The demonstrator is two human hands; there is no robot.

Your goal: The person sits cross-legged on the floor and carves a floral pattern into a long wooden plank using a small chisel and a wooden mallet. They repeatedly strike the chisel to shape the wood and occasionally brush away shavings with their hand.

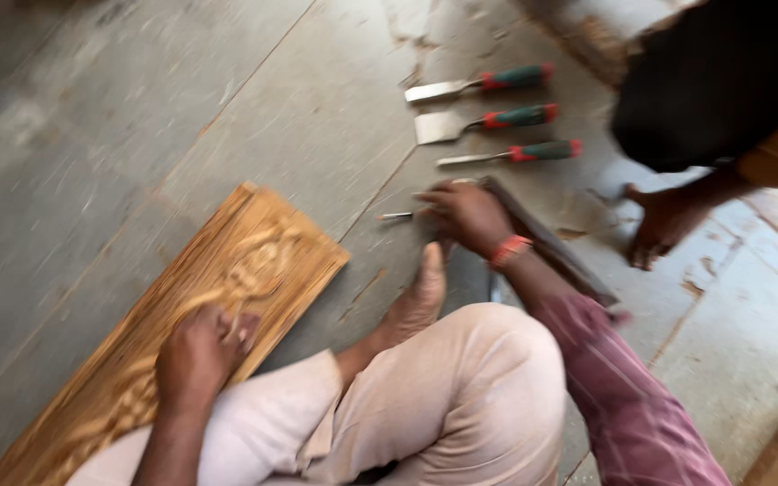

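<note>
A grey stone-slab floor [137, 117], scuffed and dusty, fills the frame, and the person sits on it with knees bent in pale trousers at the bottom centre. Nearest, at the lower left, the left hand [198, 351] rests curled, knuckles up, on a carved wooden panel [254, 261]; whether it grips anything is unclear through the blur. The panel is a long, light tan board lying flat, running from the bottom left corner up toward the centre, its face cut with raised curling relief and streaked grain. Just right of it, the person's bare foot [418, 301] points up the frame. Beyond the foot, at the centre, the right hand [465, 216], with an orange band at the wrist, is closed around a thin metal tool [398, 216] whose tip sticks out to the left. It lies against a dark flat strip [551, 247]. Farther up, three chisels [497, 117] with green and red handles lie side by side. At the upper right, another person's foot [664, 225] stands on the floor.
</note>
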